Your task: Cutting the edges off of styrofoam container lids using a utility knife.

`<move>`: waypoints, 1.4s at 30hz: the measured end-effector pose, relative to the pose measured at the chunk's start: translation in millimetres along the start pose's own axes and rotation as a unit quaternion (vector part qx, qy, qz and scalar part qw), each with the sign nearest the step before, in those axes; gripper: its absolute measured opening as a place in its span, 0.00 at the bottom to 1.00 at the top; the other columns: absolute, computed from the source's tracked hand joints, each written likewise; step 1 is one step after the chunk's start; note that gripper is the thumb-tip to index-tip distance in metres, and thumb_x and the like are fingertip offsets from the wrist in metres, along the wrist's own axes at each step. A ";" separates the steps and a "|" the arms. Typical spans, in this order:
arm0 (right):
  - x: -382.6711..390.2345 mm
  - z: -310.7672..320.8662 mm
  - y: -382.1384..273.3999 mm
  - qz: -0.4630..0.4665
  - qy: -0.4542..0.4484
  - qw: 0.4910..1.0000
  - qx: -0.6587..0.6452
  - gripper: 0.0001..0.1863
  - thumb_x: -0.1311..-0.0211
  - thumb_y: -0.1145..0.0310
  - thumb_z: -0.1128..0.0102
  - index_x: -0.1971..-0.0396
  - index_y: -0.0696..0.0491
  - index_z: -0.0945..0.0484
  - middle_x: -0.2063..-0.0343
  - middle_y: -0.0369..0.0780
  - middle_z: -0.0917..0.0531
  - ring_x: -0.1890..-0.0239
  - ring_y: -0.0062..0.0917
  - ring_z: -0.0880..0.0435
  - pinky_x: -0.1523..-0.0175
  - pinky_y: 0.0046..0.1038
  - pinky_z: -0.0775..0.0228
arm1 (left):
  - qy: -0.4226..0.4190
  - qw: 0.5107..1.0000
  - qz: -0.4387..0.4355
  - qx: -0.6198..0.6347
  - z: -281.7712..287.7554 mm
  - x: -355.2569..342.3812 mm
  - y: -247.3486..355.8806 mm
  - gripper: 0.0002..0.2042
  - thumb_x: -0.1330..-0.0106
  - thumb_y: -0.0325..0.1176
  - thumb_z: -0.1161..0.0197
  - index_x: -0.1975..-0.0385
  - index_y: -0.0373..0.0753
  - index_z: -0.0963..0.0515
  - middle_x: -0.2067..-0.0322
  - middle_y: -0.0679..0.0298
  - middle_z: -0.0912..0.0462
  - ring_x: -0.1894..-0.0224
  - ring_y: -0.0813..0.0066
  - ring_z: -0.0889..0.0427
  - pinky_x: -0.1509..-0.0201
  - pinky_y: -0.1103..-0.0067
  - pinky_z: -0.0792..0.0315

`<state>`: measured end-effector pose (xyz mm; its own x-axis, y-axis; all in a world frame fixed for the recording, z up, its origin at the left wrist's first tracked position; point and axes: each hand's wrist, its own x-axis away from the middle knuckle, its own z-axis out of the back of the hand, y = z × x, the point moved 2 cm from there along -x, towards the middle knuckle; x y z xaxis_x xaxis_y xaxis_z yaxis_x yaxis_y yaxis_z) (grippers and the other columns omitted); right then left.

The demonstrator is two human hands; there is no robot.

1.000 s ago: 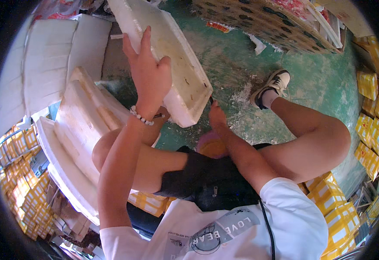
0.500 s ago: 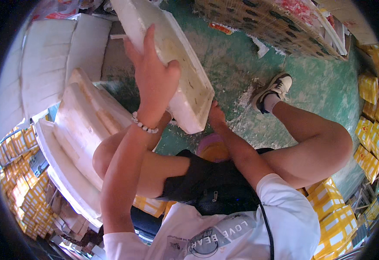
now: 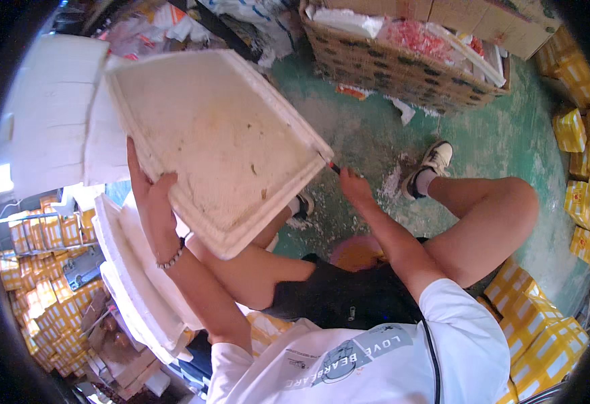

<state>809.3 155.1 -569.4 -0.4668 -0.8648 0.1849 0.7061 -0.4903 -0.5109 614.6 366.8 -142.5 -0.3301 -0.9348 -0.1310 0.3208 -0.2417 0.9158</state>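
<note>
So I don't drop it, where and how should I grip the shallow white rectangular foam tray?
Likely the raised left rim of the white foam tray, from the left, thumb over the edge, where the left hand is: the rim gives purchase, and the slim red-and-dark tool in the right hand is at the rightmost corner.

Scuffed green floor [image 3: 497, 151], stacks of yellow-and-white cartons [image 3: 534, 333] left and right

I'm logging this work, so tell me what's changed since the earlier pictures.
The foam tray has turned: its inside, seen at a slant before, now faces the camera. The left hand has moved left and down in the picture, gripping the tray's left edge. Nothing was let go. The right hand still holds a slim tool at the tray's right corner.
</note>
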 end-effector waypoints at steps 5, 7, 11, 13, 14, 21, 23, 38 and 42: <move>16.8 9.4 42.8 0.109 0.035 0.991 0.070 0.10 0.29 0.62 0.53 0.59 0.54 0.32 0.63 0.50 0.17 0.64 0.45 0.15 0.63 0.45 0.23 | 0.035 0.995 0.045 0.085 22.3 21.4 11.2 0.46 0.54 0.18 0.48 0.25 0.37 0.47 0.34 0.51 0.32 0.36 0.62 0.29 0.32 0.75 0.37; 17.0 21.2 40.6 0.040 0.009 0.997 0.062 0.11 0.28 0.61 0.55 0.58 0.54 0.31 0.62 0.51 0.18 0.64 0.47 0.16 0.63 0.47 0.23 | 0.049 0.994 0.051 0.084 37.5 39.8 20.4 0.46 0.54 0.19 0.47 0.25 0.37 0.47 0.34 0.51 0.33 0.37 0.61 0.29 0.33 0.75 0.36; 7.6 47.9 80.0 -0.137 -0.074 0.987 -0.031 0.15 0.26 0.58 0.54 0.53 0.53 0.29 0.61 0.56 0.19 0.61 0.54 0.19 0.59 0.49 0.27 | 0.152 0.988 -0.019 0.035 98.7 78.3 60.4 0.46 0.54 0.22 0.47 0.26 0.38 0.46 0.33 0.49 0.35 0.36 0.59 0.29 0.33 0.73 0.36; 6.9 55.6 97.5 -0.145 -0.025 0.988 -0.054 0.14 0.28 0.59 0.50 0.52 0.53 0.28 0.61 0.57 0.20 0.61 0.54 0.19 0.59 0.48 0.28 | 0.182 0.982 -0.048 0.012 104.0 92.9 66.4 0.46 0.54 0.23 0.47 0.26 0.38 0.46 0.33 0.48 0.35 0.36 0.57 0.30 0.32 0.72 0.36; -1.4 64.4 93.1 -0.118 0.107 0.984 -0.079 0.12 0.29 0.62 0.48 0.53 0.53 0.28 0.63 0.56 0.20 0.62 0.53 0.20 0.59 0.47 0.29 | 0.198 0.978 -0.060 -0.007 106.8 100.9 72.9 0.46 0.54 0.24 0.47 0.26 0.38 0.46 0.33 0.48 0.36 0.36 0.56 0.30 0.32 0.71 0.36; -99.9 147.6 -13.2 -0.071 0.032 0.798 -0.597 0.13 0.34 0.65 0.35 0.55 0.52 0.28 0.73 0.32 0.26 0.77 0.18 0.29 0.70 0.25 0.37 | 0.250 0.965 -0.013 0.076 82.3 165.6 91.1 0.48 0.57 0.36 0.43 0.26 0.36 0.45 0.28 0.47 0.45 0.29 0.51 0.42 0.26 0.65 0.49; -88.4 203.0 -79.8 -0.052 -0.086 0.737 -0.669 0.19 0.36 0.60 0.33 0.53 0.54 0.27 0.74 0.31 0.24 0.76 0.19 0.28 0.68 0.25 0.35 | 0.256 0.961 0.005 0.107 82.3 173.3 86.6 0.49 0.57 0.37 0.43 0.26 0.36 0.45 0.29 0.47 0.44 0.29 0.50 0.41 0.26 0.65 0.47; -75.1 273.6 -91.1 -0.088 -0.161 0.713 -0.677 0.30 0.39 0.44 0.37 0.55 0.59 0.21 0.67 0.38 0.15 0.71 0.22 0.18 0.67 0.25 0.26 | 0.272 0.932 0.027 0.238 90.7 198.6 34.2 0.46 0.54 0.39 0.43 0.28 0.36 0.44 0.36 0.46 0.32 0.39 0.50 0.28 0.36 0.67 0.33; -75.4 305.0 -85.3 -0.022 -0.076 0.745 -0.662 0.25 0.35 0.50 0.38 0.53 0.58 0.23 0.64 0.40 0.15 0.68 0.23 0.18 0.65 0.27 0.24 | 0.269 0.930 0.019 0.250 111.8 203.8 15.1 0.45 0.53 0.39 0.43 0.29 0.33 0.44 0.37 0.45 0.32 0.39 0.51 0.29 0.36 0.67 0.33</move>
<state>946.8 229.2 -283.7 -0.3364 -0.9032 0.2667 -0.5001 -0.0687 -0.8633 453.0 201.7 -113.0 0.2084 -0.9674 -0.1436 -0.1745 -0.1812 0.9678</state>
